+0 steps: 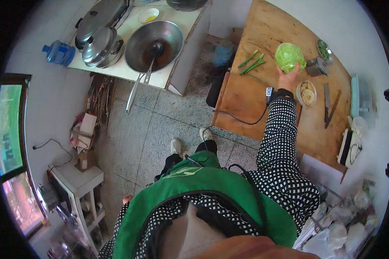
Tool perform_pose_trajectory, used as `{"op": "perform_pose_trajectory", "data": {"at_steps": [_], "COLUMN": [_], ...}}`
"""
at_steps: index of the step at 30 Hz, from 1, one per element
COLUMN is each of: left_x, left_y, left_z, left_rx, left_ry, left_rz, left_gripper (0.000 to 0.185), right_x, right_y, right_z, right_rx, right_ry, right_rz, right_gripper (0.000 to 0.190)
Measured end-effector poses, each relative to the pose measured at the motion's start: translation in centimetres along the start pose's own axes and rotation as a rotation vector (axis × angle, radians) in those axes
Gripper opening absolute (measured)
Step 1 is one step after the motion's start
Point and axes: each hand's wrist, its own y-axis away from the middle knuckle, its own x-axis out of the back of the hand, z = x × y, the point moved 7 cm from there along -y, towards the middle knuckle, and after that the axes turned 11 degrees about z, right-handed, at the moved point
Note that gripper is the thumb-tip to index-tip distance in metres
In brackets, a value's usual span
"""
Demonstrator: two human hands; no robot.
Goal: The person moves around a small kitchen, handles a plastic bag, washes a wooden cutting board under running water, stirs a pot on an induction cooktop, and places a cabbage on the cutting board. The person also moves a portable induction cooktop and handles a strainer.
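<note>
My right hand [288,77] reaches out over the wooden table and grips the near side of a pale green cabbage [289,55], thumb and fingers spread around it. Left of the cabbage lie several cut green stalks [253,64]. Close by on its right is a dark metal canister [317,67]. A bowl of pale, round food pieces [306,93] sits next to my right wrist, with a kitchen knife [326,103] further right. Only a small part of my left hand [127,199] shows, low beside my body; its fingers are hidden.
The wooden table [240,113] has a black cable with a small device on it. Across the floor, a white counter [159,81] holds a wok [139,35] with a ladle, its handle jutting past the edge, and a lidded steel pot [100,48]. A white stand [81,178] is at left.
</note>
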Motion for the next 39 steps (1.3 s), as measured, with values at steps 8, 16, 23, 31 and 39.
{"op": "perform_pose_trajectory", "data": {"at_steps": [8,16,23,31,39], "left_x": [2.1,2.0,0.8,-3.0,-1.5], "left_y": [10.2,14.7,14.8,16.5,14.4], "left_z": [5.0,9.1,1.5,-13.4,-23.5], "left_rx": [0.150,0.183,0.256,0.497,0.808], "left_ry": [0.589,0.622,0.688,0.963,1.216], "left_rz": [-0.067,-0.038,-0.044,0.085,0.293], "left_gripper": [0.007,0.011,0.015,0.014,0.008], "right_x": [1.2,1.8,4.4,3.3,-11.0], "right_y": [-5.3,-5.7,-1.0,8.2,38.8], "right_z": [3.6,4.2,3.4,1.7,21.8], "right_rx": [0.027,-0.122,0.628,1.138,0.660], "right_ry": [0.047,0.167,1.086,1.778,0.957], "right_rz": [0.078,-0.164,-0.517,-0.117,-0.795], "right_gripper": [0.070,0.067,0.071,0.044,0.030]}}
